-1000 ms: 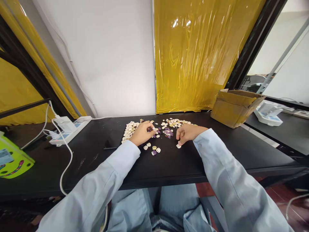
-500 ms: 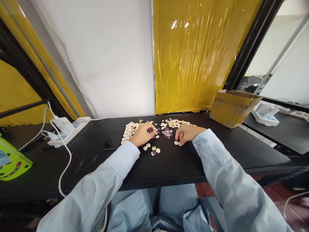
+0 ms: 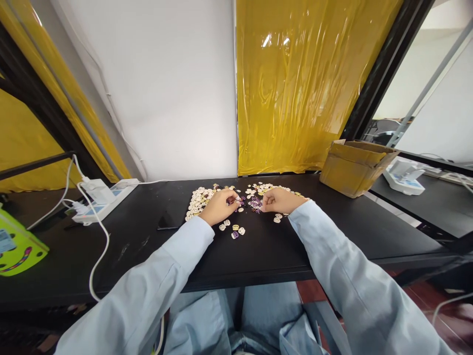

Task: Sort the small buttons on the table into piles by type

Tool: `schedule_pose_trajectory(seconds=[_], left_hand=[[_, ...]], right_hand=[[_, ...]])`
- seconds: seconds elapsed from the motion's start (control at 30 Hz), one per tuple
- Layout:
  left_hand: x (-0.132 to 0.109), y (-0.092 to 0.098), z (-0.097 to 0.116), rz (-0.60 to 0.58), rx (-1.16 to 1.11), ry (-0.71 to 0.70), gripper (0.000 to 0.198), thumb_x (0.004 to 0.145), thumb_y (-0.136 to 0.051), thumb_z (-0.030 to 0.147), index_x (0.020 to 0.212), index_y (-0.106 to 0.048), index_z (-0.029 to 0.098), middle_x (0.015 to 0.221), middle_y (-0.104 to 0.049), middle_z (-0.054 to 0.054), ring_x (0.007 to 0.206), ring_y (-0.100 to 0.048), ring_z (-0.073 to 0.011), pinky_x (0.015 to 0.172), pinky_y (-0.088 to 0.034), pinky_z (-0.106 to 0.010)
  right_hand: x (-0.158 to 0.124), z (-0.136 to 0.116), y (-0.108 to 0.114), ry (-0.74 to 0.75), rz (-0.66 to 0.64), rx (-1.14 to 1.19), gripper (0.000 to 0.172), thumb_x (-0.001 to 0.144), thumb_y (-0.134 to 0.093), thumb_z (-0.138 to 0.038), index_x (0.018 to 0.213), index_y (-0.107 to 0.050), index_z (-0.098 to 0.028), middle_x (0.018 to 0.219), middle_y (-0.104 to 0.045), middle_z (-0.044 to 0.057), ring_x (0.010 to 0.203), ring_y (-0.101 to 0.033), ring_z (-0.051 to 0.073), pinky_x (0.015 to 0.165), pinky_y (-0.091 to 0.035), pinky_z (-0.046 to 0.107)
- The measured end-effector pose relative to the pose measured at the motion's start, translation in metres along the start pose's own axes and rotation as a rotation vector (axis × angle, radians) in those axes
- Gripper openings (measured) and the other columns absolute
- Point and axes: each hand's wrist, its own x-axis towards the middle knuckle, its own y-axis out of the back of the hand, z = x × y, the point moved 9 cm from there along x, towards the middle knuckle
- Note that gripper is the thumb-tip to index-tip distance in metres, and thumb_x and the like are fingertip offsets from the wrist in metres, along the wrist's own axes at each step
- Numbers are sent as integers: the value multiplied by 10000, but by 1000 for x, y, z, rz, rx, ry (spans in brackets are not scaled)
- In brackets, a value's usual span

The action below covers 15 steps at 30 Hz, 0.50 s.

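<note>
Small buttons are spread over a black table [image 3: 258, 251]. A heap of cream buttons [image 3: 196, 201] lies at the left, a mixed pale heap [image 3: 268, 187] at the back right, and purple buttons [image 3: 254, 202] sit between them. My left hand [image 3: 218, 207] rests beside the cream heap, thumb and forefinger pinched on a small pale button at the edge of the purple ones. My right hand [image 3: 279, 199] is curled, its fingertips down in the purple buttons; what they grip is hidden. A few loose buttons [image 3: 232, 229] lie in front of my left hand, and two more loose buttons [image 3: 276, 219] lie under my right wrist.
An open cardboard box [image 3: 354, 165] stands at the back right of the table. A white power strip with cables [image 3: 101, 199] lies at the left, with a lime-green box [image 3: 16, 249] beyond it. A dark flat object [image 3: 168, 222] lies near my left forearm. Yellow plastic sheeting [image 3: 303, 84] hangs behind.
My right hand has moved from the table's near side, away from the loose buttons there, up and left to the purple buttons. My left hand has stayed almost still.
</note>
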Motion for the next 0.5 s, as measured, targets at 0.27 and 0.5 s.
schedule_pose_trajectory(seconds=[0.27, 0.5], left_hand=[[-4, -15, 17, -155, -272, 2, 233, 844, -554, 370, 875, -660, 165, 801, -662, -25, 690, -565, -139, 650, -439, -260], [-2, -12, 18, -174, -229, 12, 234, 860, -511, 362, 827, -633, 166, 749, -650, -19, 660, -557, -141, 629, -429, -257]], right_hand=[[14, -22, -24, 138, 31, 427, 238, 629, -730, -322, 700, -589, -143, 646, -638, 9, 551, -560, 104, 531, -482, 246], [18, -21, -30, 103, 28, 501, 216, 628, -720, -295, 684, -575, -145, 616, -617, -10, 524, -549, 88, 518, -471, 225]])
